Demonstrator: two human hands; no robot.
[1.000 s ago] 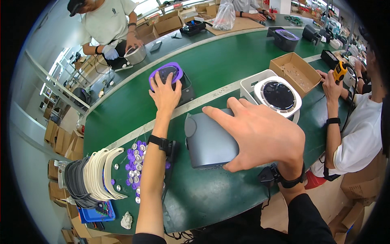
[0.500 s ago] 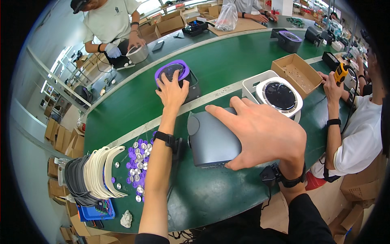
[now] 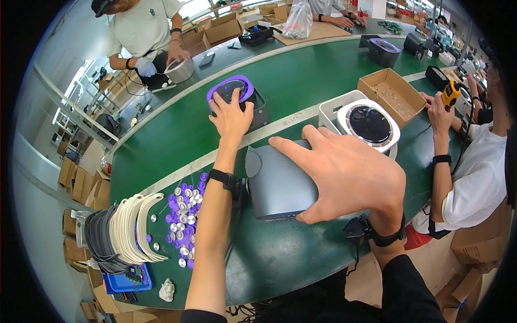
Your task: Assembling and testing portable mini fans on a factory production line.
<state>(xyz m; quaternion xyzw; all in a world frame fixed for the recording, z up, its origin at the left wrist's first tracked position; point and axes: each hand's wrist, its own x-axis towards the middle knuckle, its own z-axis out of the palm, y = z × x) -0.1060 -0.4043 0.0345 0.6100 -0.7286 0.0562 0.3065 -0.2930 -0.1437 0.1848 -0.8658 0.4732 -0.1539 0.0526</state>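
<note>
Trouble could come from the stretch: the left hand [image 3: 232,116] lies spread, fingers draped over the purple-rimmed unit [image 3: 237,99] far out on the green bench [image 3: 161,156], arm fully extended, so a careless pull might tip it. The right hand [image 3: 344,180] is splayed wide, palm down on the grey housing [image 3: 277,183] near the bench's front edge; a shove there could slide it off. The loose purple caps [image 3: 186,215] beside the forearm would scatter at a brush.

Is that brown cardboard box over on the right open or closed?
Open. The cardboard box has no lid or flaps over it, so you look straight down at its brown floor, where only small specks lie. It sits beside the white round-topped device.
</note>
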